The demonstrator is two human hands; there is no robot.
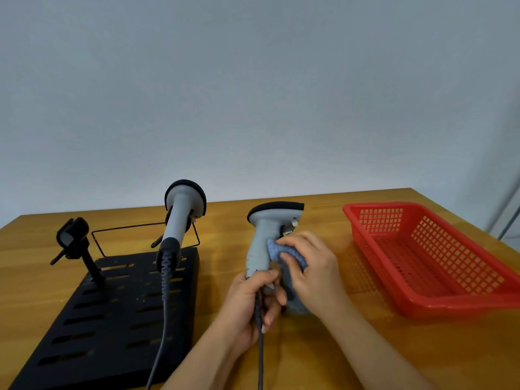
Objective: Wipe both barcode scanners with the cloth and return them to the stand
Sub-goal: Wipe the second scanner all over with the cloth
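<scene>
Two grey pistol-shaped barcode scanners here: one scanner (183, 212) sits in the right cradle of the slotted black metal stand (112, 313), while the left cradle (72, 235) sits bare. The left hand (250, 305) curls round the base of the second scanner (263, 243), upright over the wooden table (323, 347). The right hand (309, 266) pinches a nubby blue cloth (277, 250) against its handle. Red plastic mesh basket (433, 257) just right.

No text, brand, number or sign can be read anywhere in this view. A small pale label (287, 233) sits on the held barcode scanner (263, 243) just below its head, but whatever is printed on it is too small and blurred to read.
</scene>
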